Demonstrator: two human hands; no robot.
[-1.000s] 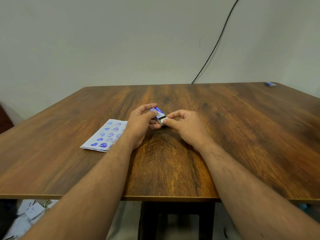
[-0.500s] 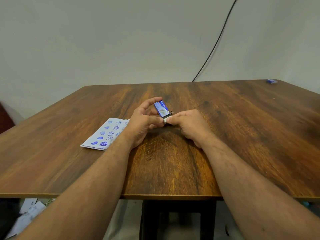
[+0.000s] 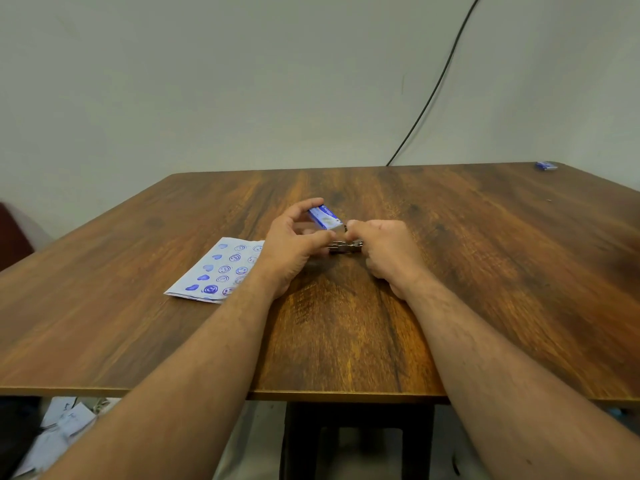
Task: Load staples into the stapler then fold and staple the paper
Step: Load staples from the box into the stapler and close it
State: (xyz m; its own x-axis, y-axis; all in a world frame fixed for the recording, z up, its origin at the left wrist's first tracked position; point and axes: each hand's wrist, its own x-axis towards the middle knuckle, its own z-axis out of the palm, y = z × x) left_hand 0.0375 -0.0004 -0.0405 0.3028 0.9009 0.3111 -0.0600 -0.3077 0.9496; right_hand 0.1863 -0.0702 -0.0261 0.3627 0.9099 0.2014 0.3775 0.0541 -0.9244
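At the middle of the wooden table (image 3: pixel 485 271), my left hand (image 3: pixel 294 247) grips a small blue stapler (image 3: pixel 323 216) between thumb and fingers, its blue top tilted upward. A silver metal rail (image 3: pixel 343 245) of the stapler sticks out low between my hands. My right hand (image 3: pixel 384 251) is closed around the rail's right end, so its fingertips are hidden. A folded white paper (image 3: pixel 221 271) printed with blue stamps lies flat just left of my left wrist, touching neither hand.
A small blue box (image 3: pixel 546 165) sits at the table's far right corner. A black cable (image 3: pixel 433 98) runs down the wall behind the table. Loose papers (image 3: pixel 59 431) lie on the floor at the lower left, below the table's near edge.
The blue top has swung up and away from the metal rail, which now shows between my hands. My right hand has shifted slightly right.
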